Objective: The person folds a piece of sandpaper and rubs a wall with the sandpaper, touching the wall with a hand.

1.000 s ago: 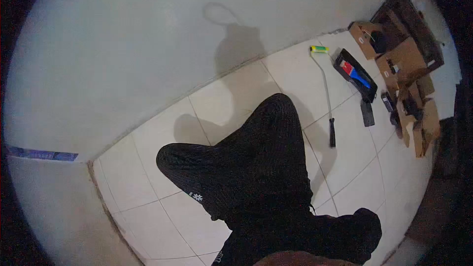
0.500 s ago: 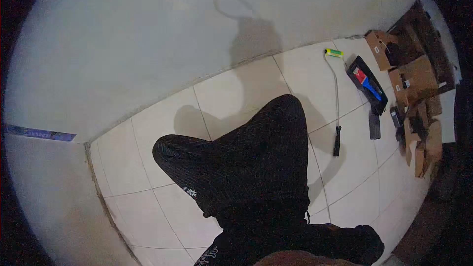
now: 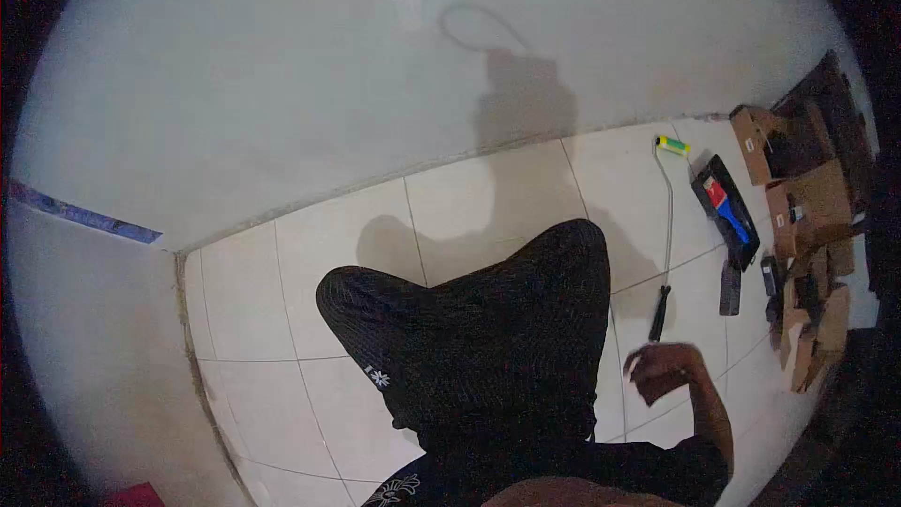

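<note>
My right hand [image 3: 663, 373] is over the tiled floor at the lower right, just below the black handle of a paint roller [image 3: 668, 225], without touching it. Its fingers are bent and blurred, and I cannot make out whether anything is between them. The roller has a yellow and green head and lies on the tiles. Right of it, a brush with a blue handle and red label [image 3: 725, 210] rests in a black tray [image 3: 746, 249]. My left hand does not show. My bent knees in black trousers [image 3: 488, 347] fill the middle.
Cardboard boxes [image 3: 815, 202] with dark items stand at the right along the wall. A grey wall [image 3: 282, 66] with my shadow runs behind the white tiled floor [image 3: 347, 225]. A blue strip [image 3: 89, 214] is on the left wall. Something red [image 3: 133, 496] shows at the bottom left.
My right hand and forearm have come into view at the lower right. The view has turned, so the roller, tray and boxes appear lower and farther right.
</note>
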Available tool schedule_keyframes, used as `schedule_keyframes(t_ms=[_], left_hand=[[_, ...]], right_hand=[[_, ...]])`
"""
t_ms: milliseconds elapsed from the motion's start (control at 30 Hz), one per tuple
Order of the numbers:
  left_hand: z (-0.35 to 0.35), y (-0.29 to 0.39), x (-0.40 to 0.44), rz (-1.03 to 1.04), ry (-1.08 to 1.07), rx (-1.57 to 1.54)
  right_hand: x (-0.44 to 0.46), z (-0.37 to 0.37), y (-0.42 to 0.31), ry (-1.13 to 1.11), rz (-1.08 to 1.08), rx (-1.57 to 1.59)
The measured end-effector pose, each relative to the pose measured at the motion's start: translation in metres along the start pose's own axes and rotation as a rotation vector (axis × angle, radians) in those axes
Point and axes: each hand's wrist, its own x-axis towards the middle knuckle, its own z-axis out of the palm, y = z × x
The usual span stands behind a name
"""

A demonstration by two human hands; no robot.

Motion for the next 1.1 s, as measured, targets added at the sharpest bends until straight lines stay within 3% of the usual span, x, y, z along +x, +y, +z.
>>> schedule_keyframes(t_ms=[33,100,133,200,300,333,367,433,500,533,567,633,667,700,733,767,800,833,867,900,933,967,1000,1033,1100], left_hand=[[0.001,-0.002,0.001,-0.003,-0.002,-0.003],[0.005,-0.001,0.004,-0.006,-0.009,-0.008],[0.006,-0.002,0.005,-0.011,-0.012,-0.01],[0.007,-0.003,0.007,-0.012,-0.016,-0.015],[0.007,-0.005,0.012,-0.015,-0.034,-0.017],[0.007,-0.006,0.014,-0.011,-0.041,-0.016],[0.006,-0.006,0.015,-0.008,-0.051,-0.017],[0.004,-0.008,0.018,0.0,-0.075,-0.01],[-0.004,-0.01,0.021,0.021,-0.118,0.001],[-0.011,-0.011,0.026,0.043,-0.154,0.01],[-0.024,-0.009,0.031,0.107,-0.241,0.021],[-0.057,0.009,0.042,0.379,-0.605,0.02],[-0.072,0.027,0.049,0.495,-0.595,0.114],[-0.071,0.073,0.027,0.463,-0.133,0.538],[-0.055,0.134,-0.025,0.638,0.31,0.796],[-0.032,0.193,-0.073,0.83,0.655,0.879],[-0.014,0.238,-0.091,0.881,0.815,0.736],[0.001,0.288,-0.123,0.931,0.68,0.533],[0.019,0.317,-0.127,1.188,0.549,0.211],[0.04,0.346,-0.132,1.209,0.445,0.118],[0.062,0.366,-0.104,1.414,0.411,0.019],[0.09,0.391,-0.112,1.249,0.182,-0.118],[0.133,0.434,-0.089,1.272,-0.232,-0.269],[0.152,0.454,-0.085,1.067,-0.328,-0.343],[0.188,0.485,-0.034,1.05,-0.62,-0.408]], right_hand=[[-0.018,-0.025,-0.011,0.113,-0.015,0.031],[-0.03,-0.055,-0.011,0.341,-0.348,0.347],[-0.034,-0.068,-0.02,0.347,-0.351,0.334],[-0.045,-0.086,-0.066,0.568,-0.588,0.281],[-0.04,-0.103,-0.105,0.758,-0.589,0.489],[-0.035,-0.111,-0.108,0.713,-0.594,0.67],[-0.025,-0.118,-0.109,0.714,-0.599,0.658],[0.002,-0.137,-0.109,1.012,-0.695,0.654],[0.012,-0.16,-0.113,1.025,-0.732,0.567],[0.009,-0.168,-0.132,1.134,-0.81,0.675],[0.007,-0.175,-0.15,1.247,-0.891,0.786],[0.005,-0.191,-0.171,1.378,-0.925,0.678],[0.005,-0.194,-0.181,1.495,-0.943,0.573],[0.005,-0.19,-0.198,1.45,-1.011,0.67],[0.005,-0.186,-0.213,1.403,-1.076,0.764],[0.018,-0.184,-0.218,1.423,-1.097,0.81],[0.039,-0.184,-0.219,1.443,-1.121,0.856],[0.053,-0.179,-0.226,1.445,-1.14,0.903],[0.064,-0.172,-0.234,1.443,-1.158,0.953],[0.075,-0.163,-0.243,1.456,-1.157,0.955],[0.085,-0.153,-0.252,1.264,-1.257,1.247],[0.095,-0.147,-0.258,1.038,-1.339,1.53],[0.11,-0.138,-0.259,1.04,-1.313,1.576],[0.128,-0.135,-0.257,0.952,-1.365,1.677],[0.161,-0.132,-0.246,0.85,-1.365,1.808]])
